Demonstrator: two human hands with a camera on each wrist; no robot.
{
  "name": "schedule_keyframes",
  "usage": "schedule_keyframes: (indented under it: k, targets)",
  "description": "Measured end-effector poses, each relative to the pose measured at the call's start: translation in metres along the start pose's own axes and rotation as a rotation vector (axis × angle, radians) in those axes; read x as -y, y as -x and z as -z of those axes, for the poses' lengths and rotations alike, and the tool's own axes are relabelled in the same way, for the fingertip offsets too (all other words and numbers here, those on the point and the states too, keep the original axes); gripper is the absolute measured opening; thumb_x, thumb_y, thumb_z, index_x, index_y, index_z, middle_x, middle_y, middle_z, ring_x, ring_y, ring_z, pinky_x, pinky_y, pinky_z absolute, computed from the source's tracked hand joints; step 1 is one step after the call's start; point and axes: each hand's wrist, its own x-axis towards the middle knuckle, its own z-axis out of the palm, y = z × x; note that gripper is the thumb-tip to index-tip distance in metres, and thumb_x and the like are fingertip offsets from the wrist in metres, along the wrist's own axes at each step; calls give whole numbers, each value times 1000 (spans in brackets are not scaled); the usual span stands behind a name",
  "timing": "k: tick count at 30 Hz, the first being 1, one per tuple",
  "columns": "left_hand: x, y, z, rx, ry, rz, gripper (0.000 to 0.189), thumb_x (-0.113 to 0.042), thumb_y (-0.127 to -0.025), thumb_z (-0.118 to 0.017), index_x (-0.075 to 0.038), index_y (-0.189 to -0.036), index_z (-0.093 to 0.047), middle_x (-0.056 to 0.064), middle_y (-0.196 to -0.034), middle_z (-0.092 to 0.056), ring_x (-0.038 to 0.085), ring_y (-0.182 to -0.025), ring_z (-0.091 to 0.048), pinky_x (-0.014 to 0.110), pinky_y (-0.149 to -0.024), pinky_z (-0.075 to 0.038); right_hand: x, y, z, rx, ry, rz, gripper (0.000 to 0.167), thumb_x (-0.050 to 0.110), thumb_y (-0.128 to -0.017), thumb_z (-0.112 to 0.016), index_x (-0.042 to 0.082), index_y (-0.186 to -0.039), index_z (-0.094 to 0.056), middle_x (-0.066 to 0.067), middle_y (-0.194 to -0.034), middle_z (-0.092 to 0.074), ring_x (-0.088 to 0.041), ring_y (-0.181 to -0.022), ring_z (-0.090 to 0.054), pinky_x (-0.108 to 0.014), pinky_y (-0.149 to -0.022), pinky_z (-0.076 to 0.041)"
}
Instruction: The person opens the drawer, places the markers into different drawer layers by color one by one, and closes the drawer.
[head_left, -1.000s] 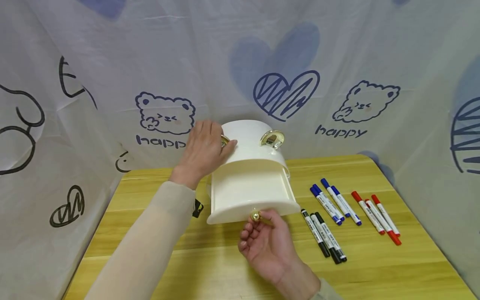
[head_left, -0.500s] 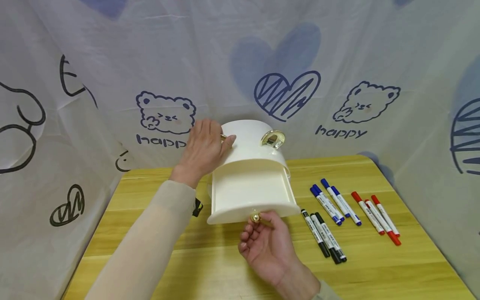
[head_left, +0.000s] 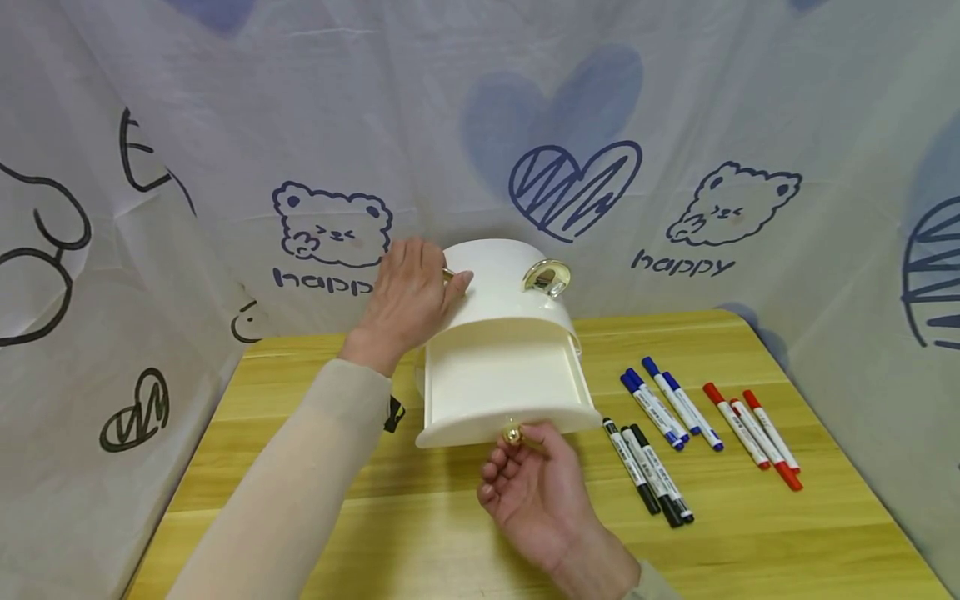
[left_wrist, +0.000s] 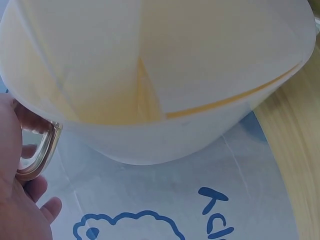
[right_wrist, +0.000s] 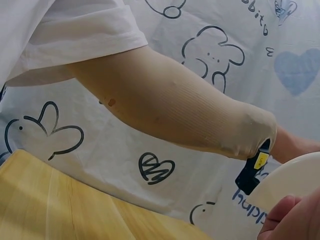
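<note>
A rounded white storage box (head_left: 497,283) stands at the back of the table, its wide drawer (head_left: 468,427) pulled out with a bare interior. Two gold ring handles sit on its sides, the right handle (head_left: 529,273) uncovered. My left hand (head_left: 408,292) grips the left handle; in the left wrist view its fingers curl through that gold ring (left_wrist: 48,147). Below the drawer front, my right hand (head_left: 536,500) is palm up and pinches the small gold knob (head_left: 512,435) with thumb and fingers. Only part of this hand (right_wrist: 295,220) shows in the right wrist view.
Black markers (head_left: 656,475), blue markers (head_left: 652,408) and red markers (head_left: 761,425) lie in groups on the wooden table (head_left: 825,533), right of the drawer. A printed white cloth (head_left: 450,125) hangs behind. In the left wrist view, white dividing walls (left_wrist: 100,60) show inside the box.
</note>
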Motion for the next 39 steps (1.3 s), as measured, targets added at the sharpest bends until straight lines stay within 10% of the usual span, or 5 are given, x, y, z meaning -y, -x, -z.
schedule_keyframes:
  k: [16,39]
  targets:
    - [-1,2,1,17,0,19,40,-39,-111,-49,-5,-93,-38,11,-92,-31,34,-92,-33,45,-87,-30,-4,2,10,-18,78,52,29,45,-104,-45,17,-102,-54,4,-95,-58,-13,-92,-52,-29,-80,-42]
    - [-3,2,2,46,29,10,40,-38,-112,-50,-8,-91,-33,10,-91,-29,31,-90,-31,45,-88,-29,34,-19,59,-384,89,346,13,24,-109,-43,13,-106,-49,5,-89,-55,-10,-83,-52,-24,-75,-46]
